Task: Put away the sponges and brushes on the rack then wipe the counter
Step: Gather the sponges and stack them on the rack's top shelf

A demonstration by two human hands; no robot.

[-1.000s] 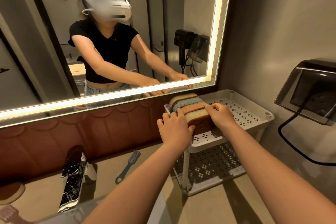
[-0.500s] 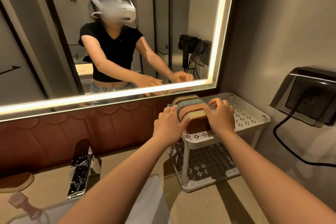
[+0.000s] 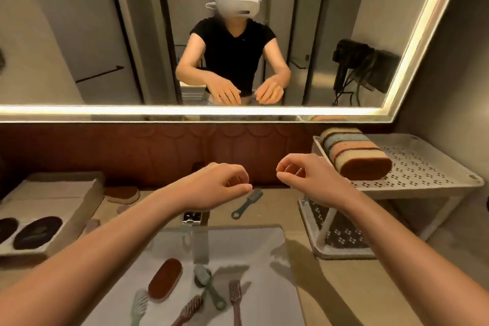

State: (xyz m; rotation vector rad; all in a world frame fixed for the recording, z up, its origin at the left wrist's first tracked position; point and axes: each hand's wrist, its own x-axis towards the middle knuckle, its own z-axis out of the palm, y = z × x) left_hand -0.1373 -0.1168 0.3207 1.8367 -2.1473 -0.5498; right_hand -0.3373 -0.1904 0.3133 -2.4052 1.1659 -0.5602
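A row of several sponges (image 3: 354,157) stands on edge on the top shelf of the white rack (image 3: 428,180) at the right. My left hand (image 3: 219,185) and my right hand (image 3: 309,180) hover above the counter, left of the rack, both empty with fingers loosely curled. A green brush (image 3: 247,204) lies on the counter just below my left hand. In the sink (image 3: 267,251) lie a brown oval brush (image 3: 165,279), a green brush (image 3: 209,286), two pink brushes (image 3: 235,299) and a pale green brush (image 3: 139,307).
The faucet (image 3: 191,217) stands behind the sink. A pale tray (image 3: 53,193) with dark oval items sits at the left, with a brown sponge (image 3: 123,193) beside it. The mirror (image 3: 79,34) spans the wall. The rack's lower shelf (image 3: 341,238) holds nothing visible.
Both hands have let go of the sponges and pulled back to the left, away from the rack. The view has swung left and down over the sink.
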